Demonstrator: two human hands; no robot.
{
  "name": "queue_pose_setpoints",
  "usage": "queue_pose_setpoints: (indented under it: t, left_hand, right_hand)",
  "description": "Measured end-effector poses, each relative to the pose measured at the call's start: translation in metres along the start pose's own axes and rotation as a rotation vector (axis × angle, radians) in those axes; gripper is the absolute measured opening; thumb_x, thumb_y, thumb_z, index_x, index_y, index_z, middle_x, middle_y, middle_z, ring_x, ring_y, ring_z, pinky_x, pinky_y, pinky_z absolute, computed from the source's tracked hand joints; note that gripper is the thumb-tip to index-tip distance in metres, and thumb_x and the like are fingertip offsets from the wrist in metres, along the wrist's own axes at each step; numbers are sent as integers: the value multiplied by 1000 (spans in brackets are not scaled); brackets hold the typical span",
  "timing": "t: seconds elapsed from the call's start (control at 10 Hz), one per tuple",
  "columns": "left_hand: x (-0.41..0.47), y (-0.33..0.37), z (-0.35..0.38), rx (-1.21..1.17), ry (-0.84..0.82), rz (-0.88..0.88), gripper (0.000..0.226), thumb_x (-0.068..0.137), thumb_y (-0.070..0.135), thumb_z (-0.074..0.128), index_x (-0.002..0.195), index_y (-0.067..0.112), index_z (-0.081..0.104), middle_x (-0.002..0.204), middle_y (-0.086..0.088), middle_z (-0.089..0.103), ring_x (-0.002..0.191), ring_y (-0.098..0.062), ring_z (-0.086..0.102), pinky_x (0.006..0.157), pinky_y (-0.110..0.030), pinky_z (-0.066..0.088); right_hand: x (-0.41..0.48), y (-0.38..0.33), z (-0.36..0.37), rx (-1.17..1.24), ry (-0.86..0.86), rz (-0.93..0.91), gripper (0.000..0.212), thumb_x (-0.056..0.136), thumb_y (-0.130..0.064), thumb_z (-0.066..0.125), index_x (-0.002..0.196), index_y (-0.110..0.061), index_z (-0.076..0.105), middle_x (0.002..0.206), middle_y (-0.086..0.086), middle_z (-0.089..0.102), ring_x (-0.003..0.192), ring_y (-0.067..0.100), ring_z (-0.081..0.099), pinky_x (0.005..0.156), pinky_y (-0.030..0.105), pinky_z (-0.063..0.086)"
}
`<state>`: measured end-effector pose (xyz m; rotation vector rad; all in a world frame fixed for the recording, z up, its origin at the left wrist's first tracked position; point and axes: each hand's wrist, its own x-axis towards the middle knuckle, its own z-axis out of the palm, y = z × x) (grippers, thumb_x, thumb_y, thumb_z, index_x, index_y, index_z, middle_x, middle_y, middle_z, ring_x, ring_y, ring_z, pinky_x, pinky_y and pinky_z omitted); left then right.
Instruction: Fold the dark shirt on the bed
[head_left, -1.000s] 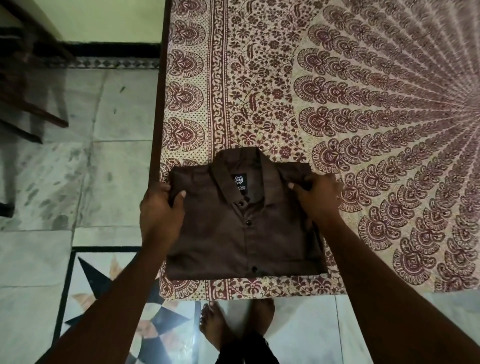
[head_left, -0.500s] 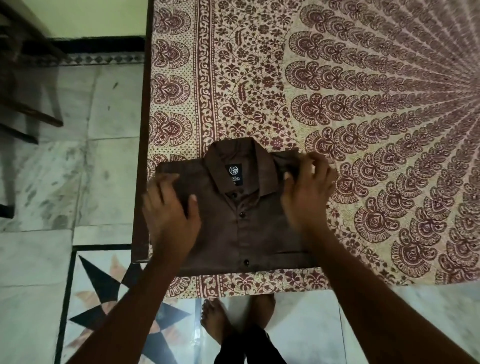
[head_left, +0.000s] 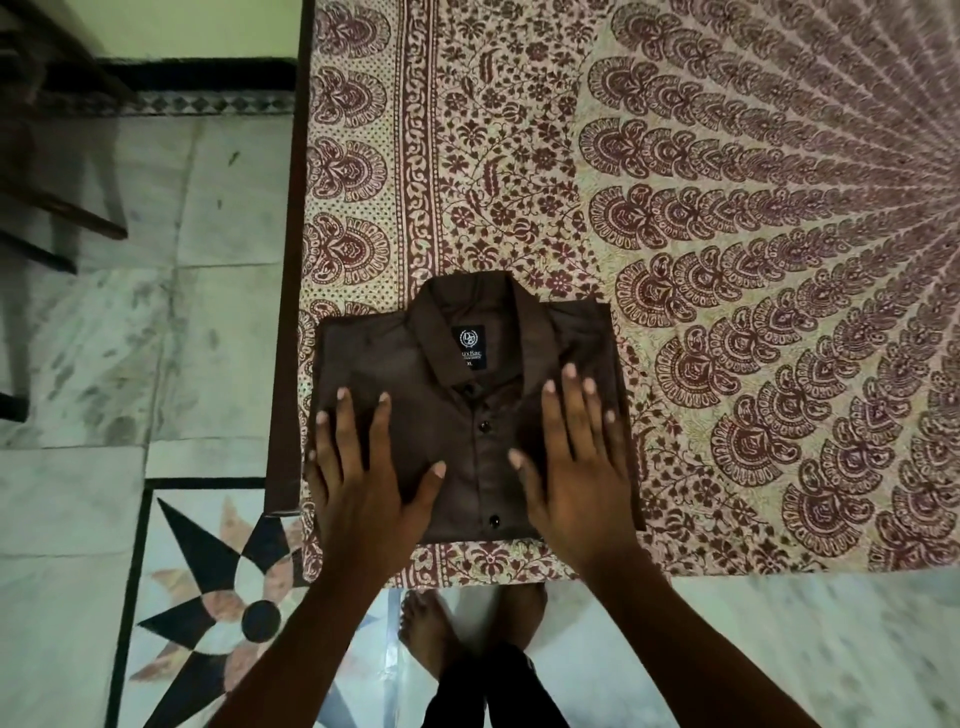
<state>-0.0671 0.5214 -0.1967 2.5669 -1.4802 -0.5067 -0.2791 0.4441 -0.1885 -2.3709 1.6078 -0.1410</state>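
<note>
Your left hand (head_left: 363, 478) and right hand (head_left: 576, 467) lie flat, fingers spread, gripping nothing, on the lower half of the folded dark shirt (head_left: 467, 415). It sits collar-up at the near-left corner of the patterned bedsheet (head_left: 727, 260).

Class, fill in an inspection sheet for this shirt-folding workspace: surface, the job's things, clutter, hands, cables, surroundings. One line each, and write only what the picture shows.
Surface: bed with a dark wooden edge, covered by a cream and maroon printed bedsheet.
Job's things: dark brown shirt folded into a rectangle near the bed's corner, collar up, neck label and front buttons showing.
Clutter: nothing seen.
Hands: left hand and right hand lie flat with spread fingers on the shirt's lower half, gripping nothing.
Cables: nothing seen.
Surroundings: marble floor with a star inlay; dark furniture legs at far left; bare feet below the bed edge.
</note>
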Motion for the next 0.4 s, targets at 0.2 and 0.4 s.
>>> queue_pose_setpoints:
  t: [0.2, 0.4]
  left_hand:
    - [-5, -13, 20, 21, -35, 21, 99, 84, 78, 47, 163, 30, 14, 173, -7, 1, 158, -38, 4, 121, -64, 16]
    - [-21, 27, -33, -412, 61, -40, 72, 90, 51, 56, 149, 13, 41, 153, -13, 46, 143, -34, 43, 117, -51, 36]
  right_hand:
    - [-20, 41, 26, -113, -59, 157, 78, 104, -62, 31, 163, -12, 23, 172, 11, 16, 156, 33, 25, 123, 56, 26]
    - [-23, 20, -36, 190, 72, 243, 67, 103, -51, 47, 154, -7, 44, 159, 17, 45, 144, 36, 45, 117, 54, 40]
